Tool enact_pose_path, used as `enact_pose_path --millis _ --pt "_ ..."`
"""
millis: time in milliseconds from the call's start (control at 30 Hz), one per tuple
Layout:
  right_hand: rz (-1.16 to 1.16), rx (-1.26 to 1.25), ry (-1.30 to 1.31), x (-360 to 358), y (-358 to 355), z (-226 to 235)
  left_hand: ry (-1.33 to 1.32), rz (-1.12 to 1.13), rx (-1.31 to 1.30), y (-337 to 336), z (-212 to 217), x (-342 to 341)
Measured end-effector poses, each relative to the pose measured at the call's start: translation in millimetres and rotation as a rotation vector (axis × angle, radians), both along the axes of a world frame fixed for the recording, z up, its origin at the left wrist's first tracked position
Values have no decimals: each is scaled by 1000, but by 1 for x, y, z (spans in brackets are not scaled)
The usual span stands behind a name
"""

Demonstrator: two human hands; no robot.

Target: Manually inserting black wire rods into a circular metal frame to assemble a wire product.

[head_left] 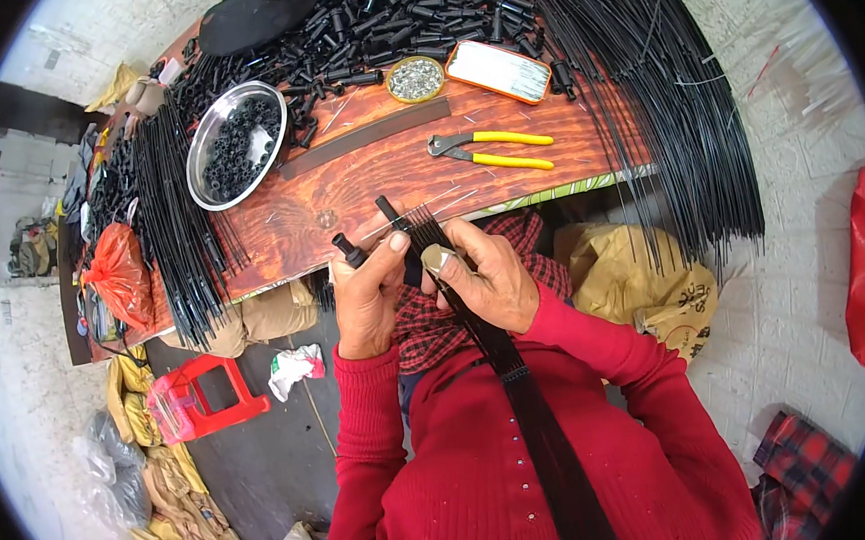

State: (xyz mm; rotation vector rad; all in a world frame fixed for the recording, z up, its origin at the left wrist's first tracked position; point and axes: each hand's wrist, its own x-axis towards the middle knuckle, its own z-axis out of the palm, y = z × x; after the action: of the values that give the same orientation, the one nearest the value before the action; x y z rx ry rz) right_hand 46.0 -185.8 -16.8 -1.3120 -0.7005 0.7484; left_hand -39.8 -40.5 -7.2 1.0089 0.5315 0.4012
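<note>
The fingers (391,245) of the left hand (366,300) were pinched narrow around a small black plastic cap (349,248) shaped like a short tube. The fingers of the right hand (488,276) were curled tight around a bundle of thin black rods (498,346). The rods looked smooth and shiny. They ran from the person's red knitted sleeves and lap up to the edge of the worktop (367,189), where their tips fanned out a little just above both hands. One black rod tip (388,211) stuck out past the rest, close to the cap.

The worktop was brown wood with dark wavy grain. On it, just beyond the hands, lay pliers (489,151) with yellow handles and grey metal jaws. Beside them lay a long flat dark strip (363,139). A round shiny metal bowl (205,145) held black ring-shaped pieces. A small round tin (415,79) held tiny silver bits, and a flat orange-rimmed tray (499,71) lay next to it. A big heap of black tube pieces (385,22) covered the far side. Long black rods (661,93) hung in a thick fan over the right end, and more rods (173,218) hung over the left end, near a crinkly orange bag (117,277). A red plastic stool (201,397) stood on the floor below.
</note>
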Motion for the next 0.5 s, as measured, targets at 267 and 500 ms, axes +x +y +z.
enact_pose_path --millis 267,500 --pt "62 -30 -27 8 3 -5 -11 22 -16 2 -5 1" --pt "134 -6 255 5 5 -5 -85 18 -179 5 -14 -4"
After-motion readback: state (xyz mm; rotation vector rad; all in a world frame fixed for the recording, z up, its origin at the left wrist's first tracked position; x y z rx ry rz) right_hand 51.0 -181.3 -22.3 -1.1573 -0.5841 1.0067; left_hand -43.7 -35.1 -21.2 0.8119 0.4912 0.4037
